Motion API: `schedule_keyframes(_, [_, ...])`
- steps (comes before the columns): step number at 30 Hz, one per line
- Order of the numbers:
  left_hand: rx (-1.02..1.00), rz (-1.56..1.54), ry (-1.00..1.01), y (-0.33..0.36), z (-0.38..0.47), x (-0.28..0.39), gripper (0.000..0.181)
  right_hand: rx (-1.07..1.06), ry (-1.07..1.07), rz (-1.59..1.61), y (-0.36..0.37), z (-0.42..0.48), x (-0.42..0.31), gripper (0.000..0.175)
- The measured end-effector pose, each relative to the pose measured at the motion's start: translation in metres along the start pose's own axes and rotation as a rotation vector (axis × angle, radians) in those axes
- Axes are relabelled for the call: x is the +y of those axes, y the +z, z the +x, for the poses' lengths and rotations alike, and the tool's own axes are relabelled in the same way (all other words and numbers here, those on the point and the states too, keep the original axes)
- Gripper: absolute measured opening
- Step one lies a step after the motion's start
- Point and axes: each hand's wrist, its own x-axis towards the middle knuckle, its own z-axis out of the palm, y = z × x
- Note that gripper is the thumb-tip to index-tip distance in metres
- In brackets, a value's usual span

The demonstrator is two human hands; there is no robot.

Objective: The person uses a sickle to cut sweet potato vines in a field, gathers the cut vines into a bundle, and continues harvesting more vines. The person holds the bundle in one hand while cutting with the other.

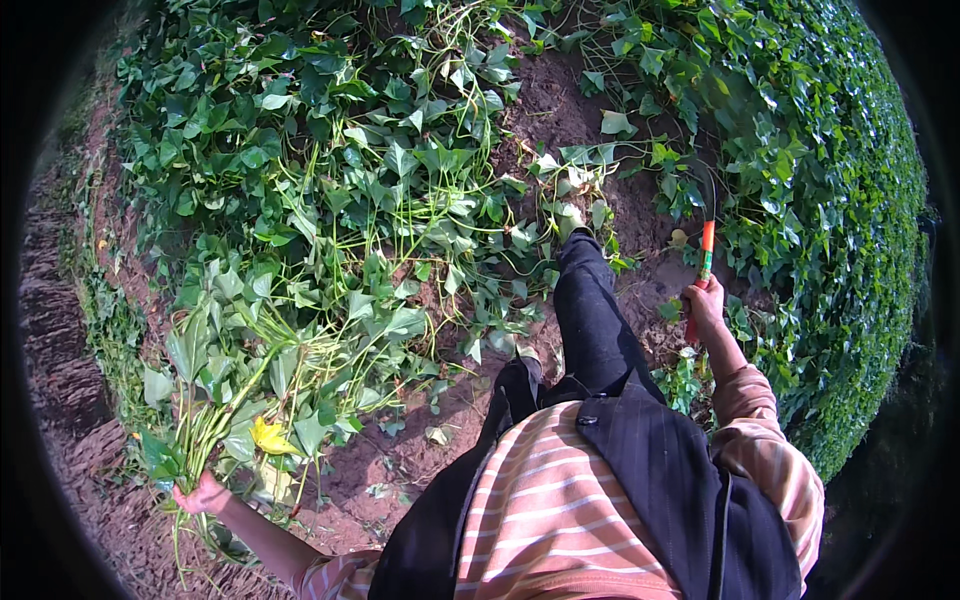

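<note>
At the lower left, my left hand (201, 495) grips a bunch of leafy green vines (199, 439), which look like sweet potato, by their stems. The leaves fan upward and a yellow leaf (271, 437) shows beside the stems. Out to the right, my right hand (705, 304) is closed around the red and orange handle of a sickle (708, 244). Its thin curved blade points away from me, over the leaves, and is hard to make out against them. A green band with markings wraps the handle.
Dense vines (315, 150) cover the ground ahead and left, and a thick leafy bank (817, 187) rises along the right. A strip of bare soil (551, 105) runs between them. My forward leg (600, 315) stands among trailing stems. Rough dry earth (64, 337) lies far left.
</note>
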Motion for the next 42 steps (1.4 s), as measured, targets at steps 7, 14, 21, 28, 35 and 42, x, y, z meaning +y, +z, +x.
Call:
schedule_keyframes(7, [-0.026,0.056,-0.070,-0.075,-0.051,0.010,0.035,-0.047,-0.089,-0.116,0.013,-0.009,0.017,0.021])
schedule_keyframes(14, [-0.177,0.014,-0.312,-0.087,-0.092,-0.038,0.044,-0.090,-0.046,-0.058,0.026,0.000,-0.010,0.022])
schedule_keyframes(21, [-0.224,0.129,-0.385,-0.040,-0.130,-0.084,0.040,-0.143,-0.134,-0.007,0.072,0.029,-0.072,0.023])
schedule_keyframes(28, [-0.735,0.282,-0.494,0.112,-0.166,-0.182,0.038,-0.281,-0.101,0.057,0.161,0.099,-0.139,0.021])
schedule_keyframes(35, [-0.921,0.322,-0.848,0.321,-0.234,-0.380,0.029,-0.358,0.045,0.099,0.231,0.174,-0.153,0.026])
schedule_keyframes(42, [-1.040,0.434,-0.919,0.501,-0.315,-0.621,0.017,-0.212,0.198,0.075,0.253,0.236,-0.125,0.024])
